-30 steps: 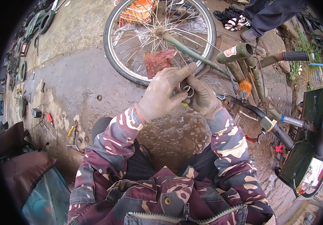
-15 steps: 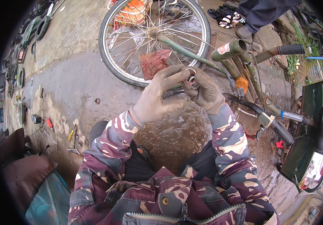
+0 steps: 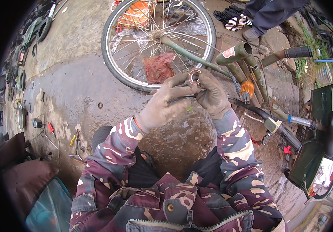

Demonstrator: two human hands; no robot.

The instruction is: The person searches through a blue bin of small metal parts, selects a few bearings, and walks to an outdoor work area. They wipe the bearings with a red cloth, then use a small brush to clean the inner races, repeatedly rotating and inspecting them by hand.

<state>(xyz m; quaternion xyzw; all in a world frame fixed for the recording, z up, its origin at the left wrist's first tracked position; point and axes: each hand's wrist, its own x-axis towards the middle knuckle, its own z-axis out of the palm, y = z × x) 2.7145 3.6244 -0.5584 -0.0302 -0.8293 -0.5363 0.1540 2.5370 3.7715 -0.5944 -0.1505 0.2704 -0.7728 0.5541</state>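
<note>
A shiny metal bearing ring [image 3: 194, 77], reddish-brown on its inner side, is held up between my two gloved hands. My left hand [image 3: 166, 102] comes from the left, its fingers bent and their tips closed at the ring's left edge. My right hand [image 3: 213, 96] pinches the ring from the right with thumb and fingers. Another small dark round part shows partly below the ring, mostly hidden by the right fingers. Just beyond my hands lies a spoked bicycle wheel [image 3: 108, 58] with a crumpled red-brown cloth or bag [image 3: 158, 68] on its spokes.
A green bicycle frame [image 3: 234, 55] with an orange reflector [image 3: 247, 88] and handlebar grip [image 3: 290, 138] lies at right, beside a dark green box [image 3: 309, 154]. Pliers [image 3: 72, 140] and a red-handled screwdriver [image 3: 50, 127] lie at left. A person's shoe [image 3: 250, 34] stands at far right.
The ring has turned and shifted slightly left in my fingers, and its opening shows differently. My left thumb has drawn in toward the other fingers.
</note>
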